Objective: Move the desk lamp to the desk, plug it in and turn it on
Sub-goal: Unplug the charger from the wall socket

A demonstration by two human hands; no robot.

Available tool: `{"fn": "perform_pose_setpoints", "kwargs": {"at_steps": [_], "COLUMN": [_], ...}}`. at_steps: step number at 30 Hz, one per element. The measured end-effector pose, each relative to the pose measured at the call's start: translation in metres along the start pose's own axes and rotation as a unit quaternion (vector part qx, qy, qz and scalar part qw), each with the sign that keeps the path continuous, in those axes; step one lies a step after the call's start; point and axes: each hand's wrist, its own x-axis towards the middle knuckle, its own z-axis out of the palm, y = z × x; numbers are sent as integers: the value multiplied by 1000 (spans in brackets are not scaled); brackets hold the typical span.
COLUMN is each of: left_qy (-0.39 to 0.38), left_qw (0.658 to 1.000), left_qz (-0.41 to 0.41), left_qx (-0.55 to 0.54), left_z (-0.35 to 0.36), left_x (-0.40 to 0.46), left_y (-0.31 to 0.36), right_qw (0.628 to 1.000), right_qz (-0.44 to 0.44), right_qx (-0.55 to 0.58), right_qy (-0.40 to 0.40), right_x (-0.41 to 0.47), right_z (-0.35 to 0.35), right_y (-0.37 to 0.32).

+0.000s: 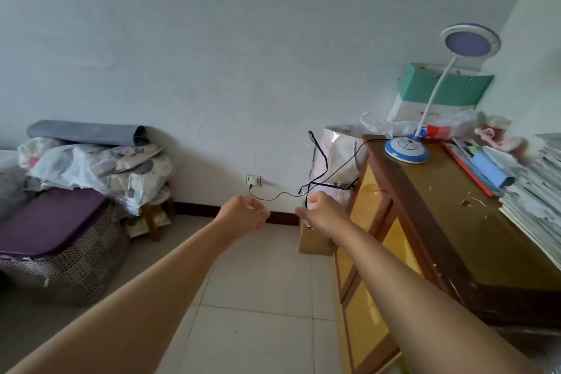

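The desk lamp (408, 150) has a round blue-and-white base, a white bendy neck and a round head; it stands on the wooden desk (449, 209) at its far left corner, unlit. Its thin black cord (324, 165) hangs off the desk edge in loops and runs left to a white plug in the wall socket (253, 181) low on the wall. My left hand (243, 212) and my right hand (318, 211) are held out in front of me, a little below the socket. Each pinches a part of the cord.
A wicker basket with a purple cushion (57, 237) and plastic-wrapped bundles (106, 167) on a stool sit at the left wall. Stacked papers (537, 200), a green-and-white box (437, 91) and bags crowd the desk's right and back. A pink bag (340, 155) leans beside the desk. Tiled floor lies below.
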Motion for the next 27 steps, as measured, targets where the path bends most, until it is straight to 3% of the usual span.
{"fn": "perform_pose_setpoints", "kwargs": {"at_steps": [4,14,27], "left_qy": [-16,-61,-75], "left_qw": [999,998,997], "left_qz": [-12,2,-30], "left_qx": [-40,7,18], "left_z": [-25,-81,-85], "left_x": [52,176,343], "left_y": [-8,-6,-14], "right_qw": [1000,997,996], "right_qz": [6,43,68], "right_qx": [14,44,60], "right_qy": [9,44,19], "right_x": [41,151,323], "right_z": [14,41,56], "right_y": [-22,-75,-82]}}
